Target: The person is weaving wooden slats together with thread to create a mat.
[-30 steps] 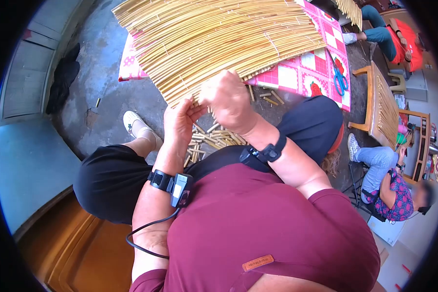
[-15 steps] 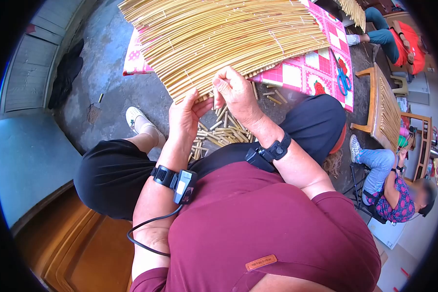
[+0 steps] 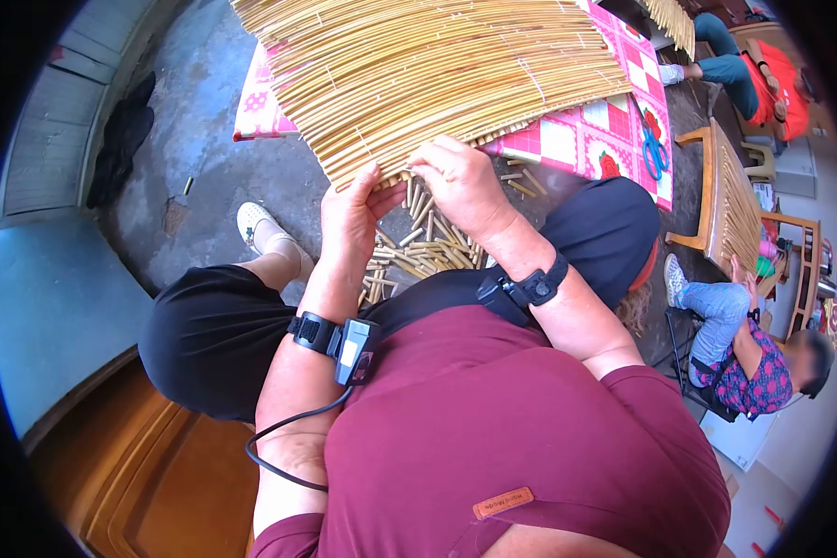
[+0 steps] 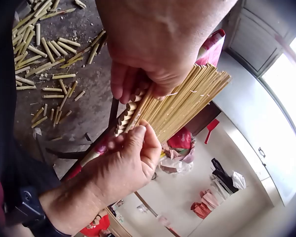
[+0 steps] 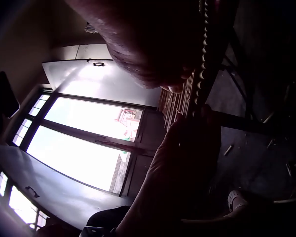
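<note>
A mat of thin yellow reeds [image 3: 437, 84], bound with rows of white thread, lies over a table with its near edge toward me. My left hand [image 3: 347, 223] grips the near left corner, thumb on top and fingers beneath. Close beside it, my right hand [image 3: 462, 186] pinches at the same edge with thumb and forefinger. The left wrist view shows the cut reed ends [image 4: 126, 116] in a row between both hands. Whether a thread lies between the right fingertips I cannot tell. The right wrist view is dark, with both hands at the mat's edge.
A pink checked cloth [image 3: 544, 144] covers the table, with blue-handled scissors [image 3: 656, 153] on it. Short cut reed pieces [image 3: 432, 251] are strewn on the floor between my legs. On the right, a seated person [image 3: 763, 377] is near a wooden bench [image 3: 716, 200]; another person [image 3: 777, 93] sits farther back.
My right hand was raised above the edge, then lowered to it beside the left hand, its fingers now pinching there. The left hand kept its hold on the corner.
</note>
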Tool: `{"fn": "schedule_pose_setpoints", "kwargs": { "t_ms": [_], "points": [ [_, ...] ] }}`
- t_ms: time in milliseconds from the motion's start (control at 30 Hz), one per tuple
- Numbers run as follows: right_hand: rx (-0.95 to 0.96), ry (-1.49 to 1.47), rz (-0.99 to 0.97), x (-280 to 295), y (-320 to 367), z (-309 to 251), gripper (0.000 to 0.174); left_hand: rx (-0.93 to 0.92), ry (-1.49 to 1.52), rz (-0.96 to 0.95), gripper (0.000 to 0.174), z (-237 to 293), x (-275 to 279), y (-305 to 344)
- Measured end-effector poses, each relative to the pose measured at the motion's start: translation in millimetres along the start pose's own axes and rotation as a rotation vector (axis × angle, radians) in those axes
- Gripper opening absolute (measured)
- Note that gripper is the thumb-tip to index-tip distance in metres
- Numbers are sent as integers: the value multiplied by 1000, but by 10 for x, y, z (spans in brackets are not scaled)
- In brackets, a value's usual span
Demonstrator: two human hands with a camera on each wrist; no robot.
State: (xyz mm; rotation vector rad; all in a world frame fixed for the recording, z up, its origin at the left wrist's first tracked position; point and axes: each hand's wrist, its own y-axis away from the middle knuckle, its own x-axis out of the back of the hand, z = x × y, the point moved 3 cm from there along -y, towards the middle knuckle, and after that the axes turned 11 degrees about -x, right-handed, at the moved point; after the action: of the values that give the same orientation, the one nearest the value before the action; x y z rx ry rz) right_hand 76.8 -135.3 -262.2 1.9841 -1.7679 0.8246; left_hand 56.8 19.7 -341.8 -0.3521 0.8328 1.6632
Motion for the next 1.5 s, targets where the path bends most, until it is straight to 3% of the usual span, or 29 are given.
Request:
{"fn": "schedule_pose_setpoints", "kwargs": {
  "t_ms": [133, 433, 533, 667, 700, 800, 867, 1133, 1167, 1233, 1333, 1367, 1500],
  "points": [
    [65, 270, 0, -67, 62, 10, 8, -18, 5, 16, 32, -1, -21, 9],
    [79, 278, -28, -55, 65, 0, 7, -7, -26, 26, 31, 11, -8, -7],
    [86, 183, 41, -69, 63, 123, 6, 0, -27, 17, 31, 3, 10, -23],
    [-184, -144, 50, -30, 60, 235, 4, 0, 46, -14, 37, -82, 23, 14],
    [-224, -250, 42, -25, 56, 234, 4, -2, 34, 5, 45, -110, -4, 43],
    [-332, -519, -16, -25, 21, 215, 4, 183, 276, -64, 47, -177, -106, 149],
    [-385, -640, -63, -43, -18, 189, 4, 205, 292, -87, 55, -206, -139, 156],
    [-323, -705, 2, -30, -33, 126, 5, 113, 139, 19, 50, -240, -95, 62],
    [-385, -694, -80, -11, -8, 157, 5, 111, 132, 7, 50, -236, -83, 47],
    [-274, -615, -74, -29, 13, 152, 10, 135, 135, -59, 49, -251, -13, 0],
    [-65, -332, 63, 148, 64, 151, 18, 127, 47, 1, 49, -289, 151, -66],
    [-6, -211, 180, 472, -3, 193, 22, 123, 31, -62, 46, -315, -60, -264],
    [-28, 63, 313, 920, 8, 294, 30, 151, 9, -65, 41, -216, 203, -322]
  ]
}}
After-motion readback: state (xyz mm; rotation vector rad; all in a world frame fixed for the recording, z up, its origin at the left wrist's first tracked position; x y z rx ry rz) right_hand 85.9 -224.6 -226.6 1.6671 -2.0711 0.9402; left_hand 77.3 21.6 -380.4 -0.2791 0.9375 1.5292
